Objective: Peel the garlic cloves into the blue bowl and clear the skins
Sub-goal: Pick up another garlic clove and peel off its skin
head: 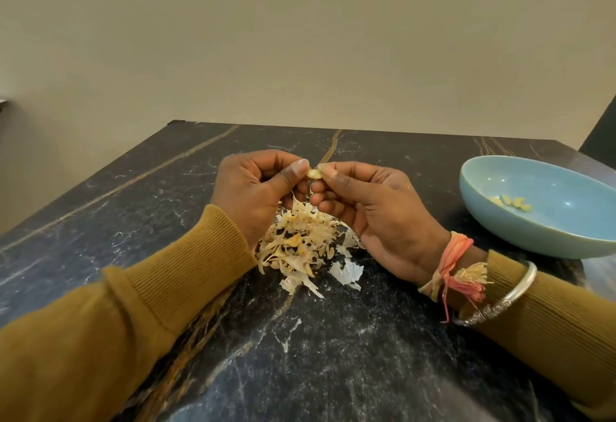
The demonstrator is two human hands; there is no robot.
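Observation:
A small pale garlic clove [314,174] is held up over the table, pinched between the thumbs and fingertips of both hands. My left hand [253,195] grips it from the left, my right hand [373,211] from the right. Directly below the hands lies a heap of dry garlic skins [300,248] on the dark marble table [300,355]. The blue bowl [500,221] stands at the right, apart from my right hand, with several peeled cloves [511,203] lying in it.
The table's far edge runs along a plain beige wall. The bowl reaches to the right edge of the view. A metal bangle and a pink thread band sit on my right wrist [466,275].

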